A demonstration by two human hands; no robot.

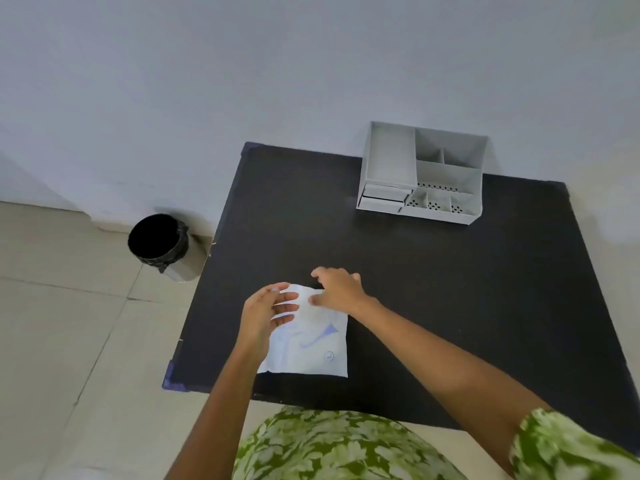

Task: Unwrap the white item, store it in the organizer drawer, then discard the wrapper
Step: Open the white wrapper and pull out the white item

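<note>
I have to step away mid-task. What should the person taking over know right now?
Left hand: fingers on the far left edge of the white wrapped item, grip unclear.
Right hand: on its far right corner, grip unclear.
The item lies flat on the black table, near the front edge, apparently unopened.
Organizer at the far right of the table, drawers shut. Bin on the floor to the left.
Done: nothing. Left: unwrap, store in drawer, bin the wrapper.

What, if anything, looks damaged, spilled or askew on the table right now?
Nothing is spilled. The white packet lies flat on the black table, both hands at its far end. The one blemish: the table's near-left corner looks worn, showing bluish under the black. The organizer sits square against the wall; the bin stands upright.
</note>
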